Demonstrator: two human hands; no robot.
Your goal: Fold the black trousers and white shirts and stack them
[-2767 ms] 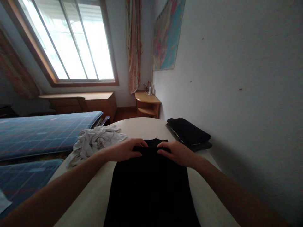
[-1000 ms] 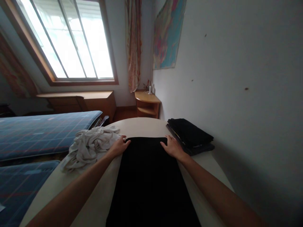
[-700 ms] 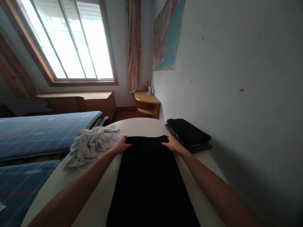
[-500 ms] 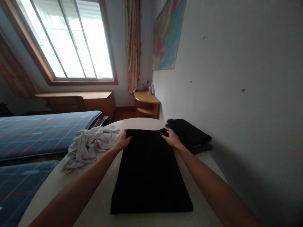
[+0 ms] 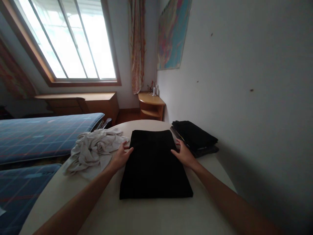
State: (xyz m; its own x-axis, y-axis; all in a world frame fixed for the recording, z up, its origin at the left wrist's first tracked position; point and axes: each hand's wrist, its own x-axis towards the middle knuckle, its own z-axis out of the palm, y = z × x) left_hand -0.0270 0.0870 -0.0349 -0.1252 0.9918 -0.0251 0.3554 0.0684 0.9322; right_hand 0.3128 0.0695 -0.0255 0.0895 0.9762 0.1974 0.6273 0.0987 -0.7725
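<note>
1. Centrally, the round table carried all the cloth items.
2. Folded flat, the black garment lay at the table's middle.
3. Left of it, touching its far corner, lay the crumpled white cloth.
4. The dark folded stack sat just right of it, by the wall.
5. The left hand pressed the garment's left edge, fingers spread flat, gripping nothing.
6. The right hand pressed the right edge likewise.

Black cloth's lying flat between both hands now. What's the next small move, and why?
Probably fold it in half: the black cloth lies flat on the table, left hand and right hand open at its side edges, and the folded dark stack beside it is smaller.
</note>
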